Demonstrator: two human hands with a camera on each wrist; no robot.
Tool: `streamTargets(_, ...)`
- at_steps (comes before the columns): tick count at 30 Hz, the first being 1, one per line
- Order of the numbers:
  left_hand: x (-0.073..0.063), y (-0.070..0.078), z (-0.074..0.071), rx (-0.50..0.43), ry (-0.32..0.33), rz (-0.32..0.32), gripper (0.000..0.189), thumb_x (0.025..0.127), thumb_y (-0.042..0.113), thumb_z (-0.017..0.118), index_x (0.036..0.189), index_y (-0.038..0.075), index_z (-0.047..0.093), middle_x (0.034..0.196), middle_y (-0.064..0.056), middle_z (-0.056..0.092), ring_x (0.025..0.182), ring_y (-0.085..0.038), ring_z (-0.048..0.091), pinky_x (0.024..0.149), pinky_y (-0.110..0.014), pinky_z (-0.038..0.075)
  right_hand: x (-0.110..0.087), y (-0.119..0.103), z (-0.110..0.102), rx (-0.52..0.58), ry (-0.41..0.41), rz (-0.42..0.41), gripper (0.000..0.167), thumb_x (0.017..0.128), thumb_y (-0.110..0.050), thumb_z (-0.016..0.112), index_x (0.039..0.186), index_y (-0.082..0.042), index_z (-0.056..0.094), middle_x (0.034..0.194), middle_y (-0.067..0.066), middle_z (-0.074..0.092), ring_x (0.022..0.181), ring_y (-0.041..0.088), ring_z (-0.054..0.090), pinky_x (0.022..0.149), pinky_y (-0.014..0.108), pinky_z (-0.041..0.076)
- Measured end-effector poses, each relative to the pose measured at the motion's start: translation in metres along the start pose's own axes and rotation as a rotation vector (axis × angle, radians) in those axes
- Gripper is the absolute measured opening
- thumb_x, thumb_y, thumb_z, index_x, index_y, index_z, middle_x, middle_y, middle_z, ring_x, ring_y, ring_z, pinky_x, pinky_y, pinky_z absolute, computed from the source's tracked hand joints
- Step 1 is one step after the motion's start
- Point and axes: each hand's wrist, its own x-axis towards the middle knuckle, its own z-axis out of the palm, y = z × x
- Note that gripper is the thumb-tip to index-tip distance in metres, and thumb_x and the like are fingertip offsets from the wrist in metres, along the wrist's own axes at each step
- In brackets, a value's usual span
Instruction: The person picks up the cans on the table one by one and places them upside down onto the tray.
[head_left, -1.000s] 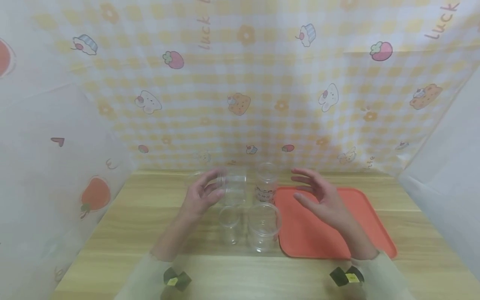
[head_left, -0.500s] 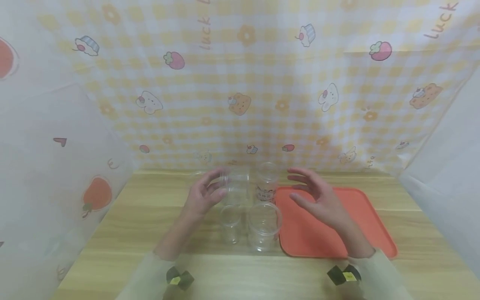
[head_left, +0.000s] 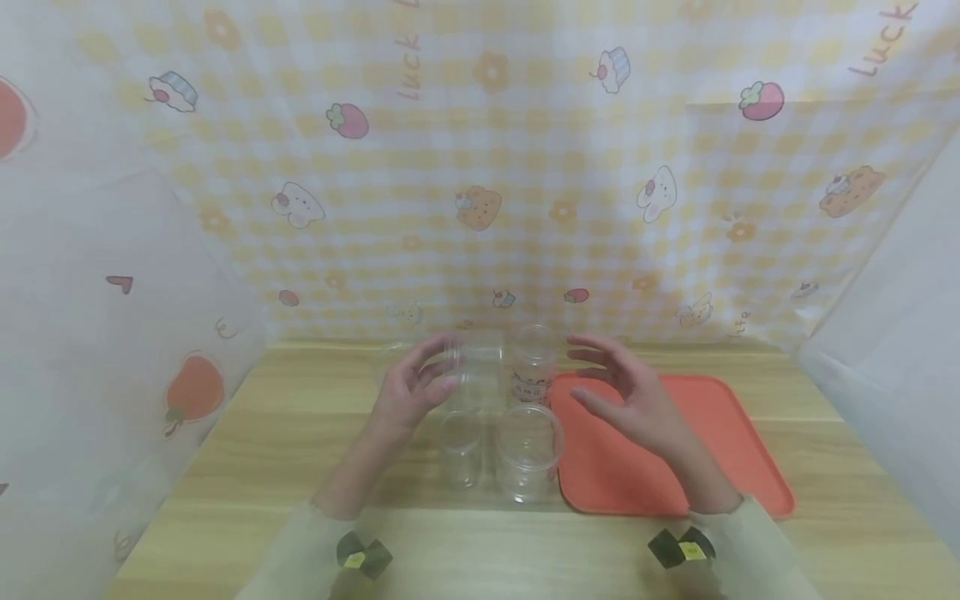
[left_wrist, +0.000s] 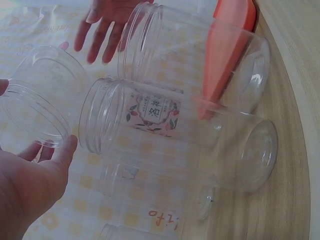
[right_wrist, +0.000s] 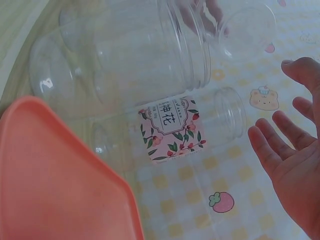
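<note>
My left hand [head_left: 411,392] grips a clear plastic jar [head_left: 480,371] by its ridged neck, holding it on its side above the other jars. In the left wrist view, the fingers of the left hand [left_wrist: 37,175] curl round the neck of this jar [left_wrist: 52,70]. My right hand [head_left: 630,392] hovers over the tray with fingers spread, holding nothing. Between the hands a jar with a pink floral label [head_left: 531,387] stands upright at the back. In front stand a wide clear jar [head_left: 528,458] and a narrower clear jar [head_left: 461,458], both without lids.
An orange-red tray [head_left: 720,433] lies on the right of the wooden table [head_left: 247,467]. Behind the left hand is another clear object [head_left: 386,358], mostly hidden. A checked cloth wall [head_left: 420,250] rises at the table's back, with white side walls.
The left hand has shifted slightly right with the jar. The right hand has moved slightly left, so the two hands are closer together. The standing jars and the tray look unmoved.
</note>
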Motion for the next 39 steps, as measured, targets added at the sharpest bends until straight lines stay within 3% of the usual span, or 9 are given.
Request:
streamTargets(8, 0.002, 0.000, 0.000, -0.005, -0.006, 0.005, 0.066, 0.092, 0.021, 0.070, 0.149, 0.000, 0.043, 0.150, -0.013, 0.046, 0.134, -0.050, 0.041, 0.103, -0.040, 0.049, 0.003, 0.000, 0.003, 0.015, -0.003, -0.023, 0.068, 0.084, 0.021, 0.070, 0.145, 0.006, 0.046, 0.146, 0.028, 0.046, 0.128, 0.049, 0.048, 0.101, 0.044, 0.050)
streamTargets(16, 0.004, -0.003, 0.001, -0.036, -0.012, 0.015, 0.067, 0.091, 0.022, 0.071, 0.149, 0.002, 0.045, 0.150, -0.013, 0.047, 0.134, -0.051, 0.041, 0.102, -0.042, 0.050, 0.004, 0.002, 0.005, 0.033, -0.003, -0.031, 0.069, 0.083, 0.021, 0.071, 0.145, 0.005, 0.046, 0.147, 0.027, 0.045, 0.128, 0.048, 0.048, 0.101, 0.045, 0.050)
streamTargets(23, 0.005, -0.003, 0.001, -0.030, -0.020, 0.004, 0.071, 0.092, 0.026, 0.073, 0.150, 0.000, 0.041, 0.151, -0.014, 0.044, 0.134, -0.042, 0.045, 0.103, -0.041, 0.049, 0.004, 0.003, 0.007, 0.033, 0.002, -0.029, 0.070, 0.082, 0.022, 0.071, 0.145, 0.005, 0.046, 0.147, 0.026, 0.046, 0.128, 0.049, 0.048, 0.101, 0.046, 0.050)
streamTargets(29, 0.006, -0.003, 0.003, -0.039, -0.027, 0.016, 0.067, 0.091, 0.019, 0.070, 0.150, 0.001, 0.043, 0.150, -0.014, 0.045, 0.134, -0.048, 0.042, 0.102, -0.043, 0.050, 0.005, 0.002, 0.009, 0.028, -0.010, -0.021, 0.070, 0.083, 0.021, 0.072, 0.146, 0.003, 0.046, 0.147, 0.025, 0.046, 0.130, 0.045, 0.047, 0.102, 0.045, 0.050)
streamTargets(39, 0.009, -0.004, 0.008, -0.044, -0.026, 0.017, 0.066, 0.088, 0.013, 0.070, 0.148, -0.001, 0.044, 0.150, -0.016, 0.045, 0.131, -0.040, 0.049, 0.100, -0.044, 0.051, 0.009, 0.000, 0.014, 0.059, -0.039, -0.024, 0.073, 0.081, 0.021, 0.073, 0.147, 0.003, 0.044, 0.150, 0.025, 0.043, 0.131, 0.050, 0.043, 0.103, 0.046, 0.049)
